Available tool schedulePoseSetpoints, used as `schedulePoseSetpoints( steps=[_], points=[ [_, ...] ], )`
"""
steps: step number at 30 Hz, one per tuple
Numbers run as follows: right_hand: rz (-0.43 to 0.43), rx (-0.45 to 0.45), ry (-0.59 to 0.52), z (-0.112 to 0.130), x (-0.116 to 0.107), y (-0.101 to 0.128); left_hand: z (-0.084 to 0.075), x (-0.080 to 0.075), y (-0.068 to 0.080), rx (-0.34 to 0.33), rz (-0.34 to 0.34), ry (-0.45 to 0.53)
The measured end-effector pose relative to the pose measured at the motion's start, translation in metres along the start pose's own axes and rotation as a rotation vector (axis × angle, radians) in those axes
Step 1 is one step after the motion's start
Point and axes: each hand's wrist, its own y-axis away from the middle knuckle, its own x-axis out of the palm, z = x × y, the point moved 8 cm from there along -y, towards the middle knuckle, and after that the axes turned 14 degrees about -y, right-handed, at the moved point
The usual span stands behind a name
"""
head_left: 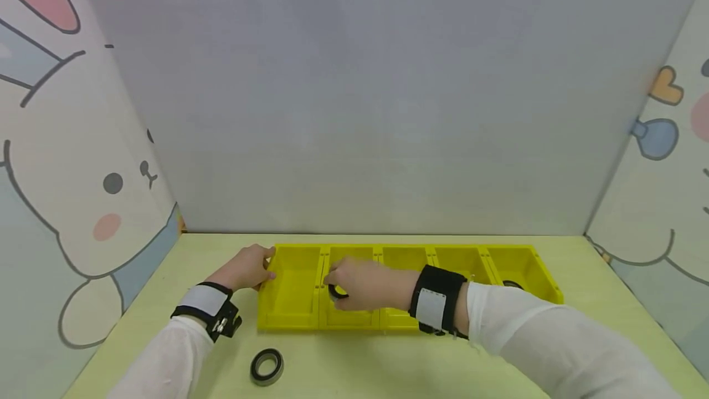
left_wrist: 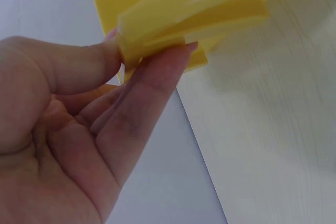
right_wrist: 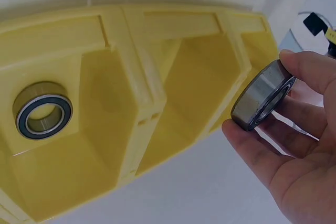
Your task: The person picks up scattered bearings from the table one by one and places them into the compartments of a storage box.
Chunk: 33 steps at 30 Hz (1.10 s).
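My left hand [head_left: 249, 268] pinches the left end of a yellow divided bin [head_left: 349, 329], thumb and fingers on its rim in the left wrist view. A ball bearing [right_wrist: 264, 97], a steel ring with a dark seal, is held between the thumb and fingers of my right hand [head_left: 362, 283]. That hand is over the second compartment from the left in the head view. Another bearing [right_wrist: 43, 111] sits inside a compartment in the right wrist view; my right forearm covers part of the bin in the head view.
One loose bearing [head_left: 266, 367] lies on the pale table [head_left: 332, 368] in front of the bin's left end. Part of a dark ring [head_left: 512, 284] shows in the rightmost compartment. A grey wall [head_left: 376, 109] stands behind, with cartoon-printed panels at both sides.
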Motion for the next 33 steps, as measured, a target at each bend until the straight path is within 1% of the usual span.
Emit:
schedulePoseSetpoints(
  steps=[5,10,13,20,25,33],
  points=[
    [-0.067,0.007,0.024,-0.021,-0.013,-0.014,0.001,-0.001,-0.001,-0.002,-0.001,-0.005],
    [-0.072,0.069,0.022,-0.039,-0.014,-0.025,0.002,-0.001,-0.001,-0.002,-0.003,-0.006],
    [-0.063,0.086,0.017,-0.046,-0.007,-0.031,0.002,-0.001,-0.001,0.001,-0.002,-0.008],
    [-0.030,0.138,-0.004,-0.062,0.021,-0.046,0.002,0.000,-0.001,0.000,0.004,0.002],
    [-0.041,0.156,-0.015,-0.065,0.031,-0.050,0.003,0.000,-0.002,-0.003,0.000,0.014],
    [-0.022,0.181,0.016,-0.073,0.048,-0.053,0.002,0.001,0.000,0.026,-0.009,0.015]
  ],
)
